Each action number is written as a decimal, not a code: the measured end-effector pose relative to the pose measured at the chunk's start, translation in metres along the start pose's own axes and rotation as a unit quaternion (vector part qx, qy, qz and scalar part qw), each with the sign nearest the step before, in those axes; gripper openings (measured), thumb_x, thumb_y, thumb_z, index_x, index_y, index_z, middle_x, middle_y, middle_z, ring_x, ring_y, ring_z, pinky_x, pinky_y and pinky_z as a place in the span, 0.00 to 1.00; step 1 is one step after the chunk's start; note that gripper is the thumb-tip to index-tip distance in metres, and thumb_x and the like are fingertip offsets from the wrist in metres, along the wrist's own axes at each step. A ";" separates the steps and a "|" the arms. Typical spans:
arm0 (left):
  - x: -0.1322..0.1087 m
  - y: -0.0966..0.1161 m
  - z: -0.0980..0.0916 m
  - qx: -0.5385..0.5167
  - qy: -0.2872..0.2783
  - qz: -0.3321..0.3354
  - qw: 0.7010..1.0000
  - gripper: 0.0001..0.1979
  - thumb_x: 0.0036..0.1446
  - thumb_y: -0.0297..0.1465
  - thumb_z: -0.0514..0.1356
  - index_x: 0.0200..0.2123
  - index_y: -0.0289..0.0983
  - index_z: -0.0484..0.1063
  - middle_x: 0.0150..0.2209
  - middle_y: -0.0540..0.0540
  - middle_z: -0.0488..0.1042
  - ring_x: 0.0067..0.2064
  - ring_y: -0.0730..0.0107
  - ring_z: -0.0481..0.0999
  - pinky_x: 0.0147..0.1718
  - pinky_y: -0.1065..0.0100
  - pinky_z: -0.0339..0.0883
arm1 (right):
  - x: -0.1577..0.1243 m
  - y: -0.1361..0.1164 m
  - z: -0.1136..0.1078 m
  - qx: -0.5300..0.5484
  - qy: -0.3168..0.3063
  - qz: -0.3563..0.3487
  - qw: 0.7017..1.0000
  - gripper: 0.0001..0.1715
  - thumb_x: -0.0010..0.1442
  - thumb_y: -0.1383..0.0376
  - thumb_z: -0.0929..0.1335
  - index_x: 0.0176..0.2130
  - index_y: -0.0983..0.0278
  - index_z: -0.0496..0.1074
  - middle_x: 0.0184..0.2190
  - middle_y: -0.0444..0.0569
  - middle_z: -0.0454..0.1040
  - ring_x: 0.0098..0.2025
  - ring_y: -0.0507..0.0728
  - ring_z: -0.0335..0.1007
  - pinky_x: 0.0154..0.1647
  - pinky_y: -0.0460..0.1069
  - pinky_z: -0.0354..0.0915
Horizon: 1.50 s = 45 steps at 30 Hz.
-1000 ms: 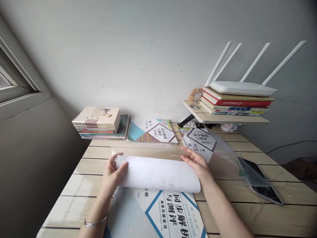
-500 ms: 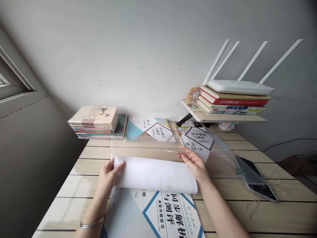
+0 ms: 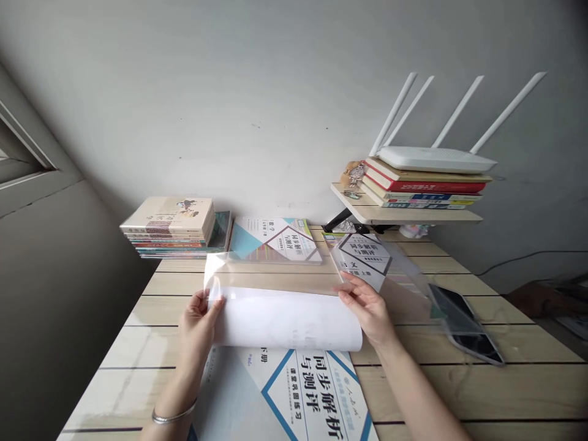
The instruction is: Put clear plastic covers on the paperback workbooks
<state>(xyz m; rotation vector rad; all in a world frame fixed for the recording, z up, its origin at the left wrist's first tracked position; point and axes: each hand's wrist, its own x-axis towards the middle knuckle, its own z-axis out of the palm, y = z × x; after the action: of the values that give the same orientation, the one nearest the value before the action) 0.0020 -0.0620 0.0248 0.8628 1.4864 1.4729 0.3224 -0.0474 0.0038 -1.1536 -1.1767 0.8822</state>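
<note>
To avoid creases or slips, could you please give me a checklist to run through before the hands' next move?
1. Left hand holding the white, curved paper sheet: ok, thumb over its left end.
2. Right hand firmly pinching the sheet's right end: cannot tell; the thumb is on its edge, the fingers spread.
3. Transparent plastic film beyond the sheet lying flat: cannot tell; glare whitens its left corner.
4. Blue-and-white printed workbook showing below the sheet: ok.
5. Black-screened phone uncovered: not ok; a second transparent film overlaps part of it.
6. Cream-topped book stack apart from both hands: ok.
</note>
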 end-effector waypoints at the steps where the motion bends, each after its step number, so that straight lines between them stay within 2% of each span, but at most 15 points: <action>1: -0.001 0.001 0.001 0.006 0.008 0.009 1.000 0.22 0.40 0.42 0.68 0.37 0.35 0.71 0.29 0.48 0.75 0.28 0.72 0.71 0.24 0.74 0.61 | -0.001 -0.001 -0.001 -0.010 0.000 0.006 1.000 0.25 0.49 0.56 0.72 0.47 0.58 0.72 0.33 0.48 0.77 0.36 0.56 0.71 0.41 0.51 0.64; 4: -0.004 -0.001 0.002 0.017 0.012 0.035 0.999 0.20 0.44 0.42 0.66 0.37 0.36 0.70 0.30 0.48 0.74 0.28 0.73 0.70 0.24 0.75 0.61 | -0.004 -0.005 -0.004 -0.026 -0.006 0.021 0.999 0.27 0.49 0.55 0.72 0.48 0.59 0.71 0.34 0.48 0.76 0.37 0.56 0.69 0.40 0.50 0.64; 8: -0.003 -0.006 0.002 0.035 0.013 0.073 0.997 0.16 0.48 0.42 0.64 0.35 0.37 0.69 0.29 0.49 0.71 0.28 0.75 0.68 0.24 0.75 0.60 | -0.009 -0.012 0.000 -0.006 -0.002 0.040 0.999 0.38 0.50 0.56 0.72 0.58 0.57 0.61 0.32 0.45 0.73 0.35 0.54 0.68 0.36 0.48 0.63; 10: -0.003 -0.009 0.002 0.040 0.021 0.093 0.995 0.15 0.48 0.41 0.63 0.34 0.37 0.68 0.29 0.50 0.70 0.28 0.75 0.67 0.24 0.75 0.59 | -0.012 -0.016 0.005 -0.001 0.010 0.056 0.998 0.42 0.49 0.56 0.72 0.60 0.57 0.59 0.32 0.45 0.72 0.34 0.54 0.67 0.34 0.48 0.63; 17: -0.003 -0.010 0.000 0.069 0.030 0.122 0.990 0.15 0.50 0.41 0.62 0.34 0.37 0.67 0.29 0.50 0.68 0.30 0.73 0.66 0.26 0.74 0.59 | -0.017 -0.020 0.011 -0.056 0.042 0.081 0.994 0.41 0.46 0.54 0.73 0.57 0.60 0.63 0.39 0.49 0.74 0.39 0.57 0.69 0.36 0.49 0.64; 20: -0.004 -0.008 0.001 0.078 0.031 0.120 0.989 0.14 0.50 0.41 0.62 0.34 0.38 0.67 0.29 0.50 0.68 0.31 0.72 0.66 0.27 0.74 0.59 | -0.015 -0.019 0.011 -0.040 0.048 0.094 0.994 0.41 0.44 0.54 0.74 0.55 0.61 0.64 0.36 0.47 0.74 0.36 0.55 0.69 0.36 0.49 0.64; 24: -0.006 -0.005 0.002 0.086 0.035 0.113 0.989 0.15 0.49 0.42 0.62 0.34 0.38 0.67 0.28 0.50 0.66 0.30 0.73 0.65 0.25 0.74 0.58 | -0.012 -0.017 0.015 0.026 0.065 0.114 0.991 0.38 0.39 0.55 0.76 0.49 0.63 0.66 0.29 0.45 0.74 0.31 0.55 0.69 0.34 0.50 0.66; 28: -0.006 -0.004 0.002 0.063 0.036 0.094 0.993 0.18 0.47 0.44 0.63 0.35 0.38 0.67 0.26 0.52 0.65 0.26 0.75 0.63 0.21 0.75 0.54 | -0.008 -0.014 0.020 0.074 0.080 0.114 0.988 0.34 0.36 0.55 0.78 0.42 0.63 0.68 0.30 0.48 0.76 0.33 0.57 0.71 0.36 0.51 0.67; 31: -0.004 -0.005 0.001 0.044 0.034 0.083 0.995 0.19 0.47 0.44 0.64 0.36 0.38 0.66 0.24 0.54 0.64 0.23 0.77 0.60 0.19 0.75 0.52 | -0.006 -0.013 0.023 0.080 0.095 0.107 0.986 0.31 0.34 0.55 0.78 0.38 0.63 0.71 0.31 0.48 0.76 0.32 0.56 0.70 0.35 0.50 0.66; 34: -0.003 -0.006 0.000 0.026 0.025 0.081 0.996 0.19 0.47 0.43 0.64 0.38 0.39 0.64 0.24 0.55 0.63 0.21 0.79 0.58 0.19 0.76 0.51 | -0.005 -0.012 0.024 0.071 0.095 0.105 0.987 0.28 0.35 0.54 0.77 0.35 0.64 0.73 0.26 0.45 0.73 0.28 0.53 0.67 0.30 0.48 0.64; 37: -0.002 -0.006 0.000 0.007 0.033 0.077 0.996 0.21 0.47 0.42 0.65 0.39 0.40 0.60 0.25 0.55 0.66 0.22 0.79 0.60 0.20 0.76 0.53 | -0.005 -0.008 0.023 0.060 0.109 0.097 0.987 0.24 0.36 0.53 0.77 0.31 0.64 0.73 0.23 0.43 0.70 0.26 0.51 0.63 0.27 0.46 0.61; 41: -0.004 -0.004 0.000 0.006 0.062 0.093 0.994 0.19 0.47 0.42 0.65 0.32 0.39 0.58 0.28 0.52 0.67 0.27 0.76 0.65 0.24 0.75 0.57 | -0.007 0.002 0.021 0.058 0.151 0.071 0.984 0.22 0.39 0.52 0.76 0.30 0.62 0.71 0.25 0.43 0.70 0.27 0.52 0.63 0.28 0.46 0.61; 45: -0.005 -0.005 -0.003 0.038 0.018 0.084 0.996 0.18 0.52 0.45 0.60 0.25 0.37 0.61 0.24 0.54 0.60 0.25 0.78 0.59 0.24 0.75 0.54 | -0.009 0.005 0.020 0.062 0.155 0.060 0.984 0.22 0.39 0.53 0.76 0.30 0.62 0.70 0.25 0.43 0.69 0.27 0.52 0.63 0.28 0.46 0.61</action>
<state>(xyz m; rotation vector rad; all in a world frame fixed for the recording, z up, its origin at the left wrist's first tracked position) 0.0016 -0.0679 0.0198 1.0342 1.5366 1.5690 0.3010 -0.0513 -0.0028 -1.2176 -0.7955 0.8202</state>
